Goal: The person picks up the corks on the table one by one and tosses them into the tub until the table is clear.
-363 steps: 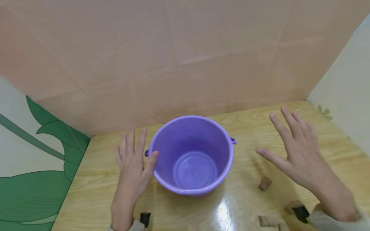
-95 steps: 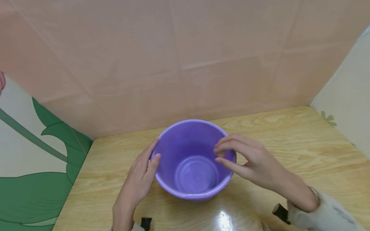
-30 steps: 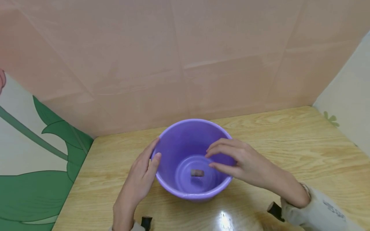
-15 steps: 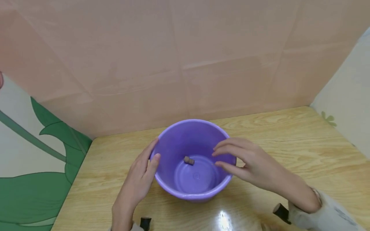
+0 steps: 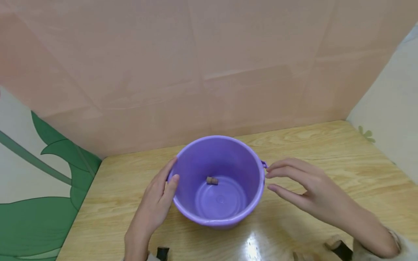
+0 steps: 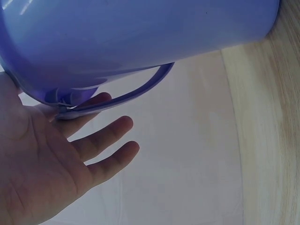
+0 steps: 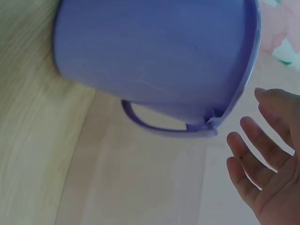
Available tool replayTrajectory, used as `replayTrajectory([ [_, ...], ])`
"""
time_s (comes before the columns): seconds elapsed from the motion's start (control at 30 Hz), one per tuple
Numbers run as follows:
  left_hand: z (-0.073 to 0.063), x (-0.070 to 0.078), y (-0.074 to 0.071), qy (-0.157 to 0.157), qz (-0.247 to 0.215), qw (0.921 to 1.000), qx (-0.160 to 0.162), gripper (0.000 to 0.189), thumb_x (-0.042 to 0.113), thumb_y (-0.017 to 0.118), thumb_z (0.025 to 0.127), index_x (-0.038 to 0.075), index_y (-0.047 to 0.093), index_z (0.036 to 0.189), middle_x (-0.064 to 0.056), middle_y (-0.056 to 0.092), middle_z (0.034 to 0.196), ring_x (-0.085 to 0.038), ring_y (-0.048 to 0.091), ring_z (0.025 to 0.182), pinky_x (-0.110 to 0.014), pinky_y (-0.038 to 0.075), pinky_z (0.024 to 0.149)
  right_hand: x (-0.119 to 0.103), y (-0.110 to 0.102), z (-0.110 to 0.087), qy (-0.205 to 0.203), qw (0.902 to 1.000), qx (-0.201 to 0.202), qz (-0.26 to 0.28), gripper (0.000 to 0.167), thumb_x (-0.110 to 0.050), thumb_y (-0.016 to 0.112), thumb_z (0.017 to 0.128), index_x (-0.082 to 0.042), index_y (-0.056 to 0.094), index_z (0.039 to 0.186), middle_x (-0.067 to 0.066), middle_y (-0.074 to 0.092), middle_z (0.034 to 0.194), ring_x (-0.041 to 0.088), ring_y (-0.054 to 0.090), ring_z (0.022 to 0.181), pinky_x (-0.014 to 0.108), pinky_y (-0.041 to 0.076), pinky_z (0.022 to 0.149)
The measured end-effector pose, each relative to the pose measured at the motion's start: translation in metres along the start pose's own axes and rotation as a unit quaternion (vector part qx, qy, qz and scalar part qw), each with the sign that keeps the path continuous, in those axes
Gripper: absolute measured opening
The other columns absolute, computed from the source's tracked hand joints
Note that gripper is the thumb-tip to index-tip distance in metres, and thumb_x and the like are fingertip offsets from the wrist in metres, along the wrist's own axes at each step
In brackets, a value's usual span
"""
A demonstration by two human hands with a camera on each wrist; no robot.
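Note:
A purple bucket (image 5: 217, 214) stands upright on the table, and one brown cork (image 5: 212, 180) lies on its floor toward the back left. My left hand (image 5: 153, 203) holds the bucket's left rim, thumb over the edge and fingers along the outside. In the left wrist view its fingers (image 6: 105, 140) spread out beside the hanging bucket handle (image 6: 126, 96). My right hand (image 5: 313, 192) is just outside the right rim, fingers loosely bent and holding nothing. The right wrist view shows a gap between its fingertips (image 7: 232, 138) and the bucket wall (image 7: 154, 56).
Part of another cork-like piece (image 5: 302, 256) shows at the bottom edge of the head view, on the wood-grain table (image 5: 104, 203). A pinkish sheet (image 5: 202, 72) rises behind the table. Black wrist-worn devices sit at both cuffs.
My right hand earlier pinched the cork over the bucket and let it go. The cork fell, then shifted to the back left of the floor. The right hand has moved out past the right rim.

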State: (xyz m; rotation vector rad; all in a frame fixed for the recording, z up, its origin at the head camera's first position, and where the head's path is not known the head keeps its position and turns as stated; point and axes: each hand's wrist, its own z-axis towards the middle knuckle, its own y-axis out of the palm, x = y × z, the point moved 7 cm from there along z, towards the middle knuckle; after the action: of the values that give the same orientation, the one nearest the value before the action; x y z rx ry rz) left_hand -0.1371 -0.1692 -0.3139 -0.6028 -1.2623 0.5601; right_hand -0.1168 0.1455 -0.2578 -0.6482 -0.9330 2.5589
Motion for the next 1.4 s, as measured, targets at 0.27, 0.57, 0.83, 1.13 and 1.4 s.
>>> replayTrajectory([
  [0.27, 0.0, 0.002, -0.001, 0.009, 0.001, 1.0, 0.002, 0.052, 0.041, 0.038, 0.107, 0.021, 0.034, 0.155, -0.002, 0.039, 0.158, -0.025, 0.038, 0.145, -0.05, 0.032, 0.121, 0.011, -0.011, -0.023, 0.018, 0.9995, 0.008, -0.026, 0.022, -0.038, 0.064, 0.096, -0.021, 0.072, 0.108, -0.006, 0.069, 0.108, -0.001, 0.059, 0.11, 0.003, 0.042, 0.099],
  [0.57, -0.001, 0.001, 0.0, 0.004, 0.005, 1.0, 0.002, 0.052, 0.043, 0.037, 0.107, 0.026, 0.033, 0.155, -0.001, 0.038, 0.158, -0.025, 0.038, 0.146, -0.051, 0.031, 0.121, 0.024, -0.028, -0.049, 0.076, 0.9967, -0.002, -0.03, 0.044, -0.004, 0.085, 0.07, -0.021, 0.072, 0.109, -0.006, 0.07, 0.108, -0.007, 0.057, 0.113, 0.002, 0.04, 0.1],
  [0.83, -0.001, 0.001, -0.001, 0.004, 0.002, 1.0, 0.003, 0.051, 0.041, 0.038, 0.107, 0.025, 0.033, 0.155, -0.001, 0.039, 0.158, -0.025, 0.038, 0.145, -0.05, 0.031, 0.121, 0.032, -0.039, -0.068, 0.115, 0.9925, 0.007, -0.041, 0.056, 0.007, 0.086, 0.061, -0.021, 0.071, 0.107, -0.008, 0.07, 0.106, -0.009, 0.057, 0.111, 0.001, 0.039, 0.098],
  [1.13, 0.0, 0.001, -0.001, 0.008, 0.005, 0.9999, 0.008, 0.051, 0.04, 0.038, 0.107, 0.023, 0.034, 0.155, -0.004, 0.04, 0.158, -0.028, 0.038, 0.146, -0.053, 0.031, 0.12, 0.037, -0.041, -0.087, 0.167, 0.9837, -0.012, -0.065, 0.058, 0.007, 0.087, 0.06, -0.022, 0.071, 0.107, -0.014, 0.069, 0.107, -0.015, 0.054, 0.109, -0.002, 0.039, 0.094],
  [1.4, -0.001, 0.001, 0.0, -0.002, 0.003, 1.0, 0.003, 0.052, 0.043, 0.037, 0.107, 0.024, 0.034, 0.155, 0.0, 0.038, 0.158, -0.025, 0.036, 0.146, -0.051, 0.03, 0.121, 0.041, -0.036, -0.108, 0.183, 0.9812, -0.018, -0.06, 0.056, 0.001, 0.089, 0.061, -0.02, 0.071, 0.11, -0.021, 0.066, 0.108, -0.016, 0.055, 0.106, -0.003, 0.039, 0.093],
])
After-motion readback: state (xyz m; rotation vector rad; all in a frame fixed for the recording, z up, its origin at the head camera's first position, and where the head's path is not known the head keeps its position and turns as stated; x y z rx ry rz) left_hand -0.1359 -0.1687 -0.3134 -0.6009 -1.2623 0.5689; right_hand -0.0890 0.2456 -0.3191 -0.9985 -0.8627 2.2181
